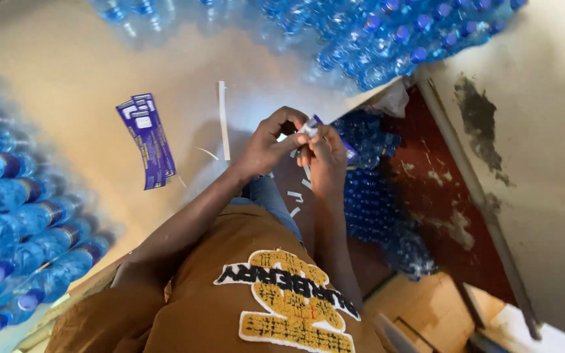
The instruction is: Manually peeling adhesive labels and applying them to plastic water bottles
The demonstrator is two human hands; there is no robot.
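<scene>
Purple and white, a small label (310,125) sits pinched between the two hands, and it is the landmark for everything else here. The left hand (271,140) closes on it from the left, fingers curled over the top and thumb tucked beneath, so that the label's white end pokes out just past the fingertips. The right hand (325,153) closes on it from the right and slightly below, its fingers bent tight around the purple end; a strip of that purple runs down along the right hand's outer edge. Both grips are closed on the label, which hangs in the air between the fingertips, clear of the floor (67,78).

Left of the label, well apart from it, a fanned stack of purple labels (146,140) lies flat on the tan floor. Between that stack and the label lies a long white strip (223,121), set nearly upright in the view. Below the label, small white scraps (295,196) lie scattered near the person's knee.

Right of the label and just behind the hands stands a pack of blue-capped bottles (367,189), reaching down along the right forearm. Above the label, more bottles (400,39) are heaped along the top edge. Far to the left, another row of bottles (27,235) lies on its side, caps pointing toward the viewer.
</scene>
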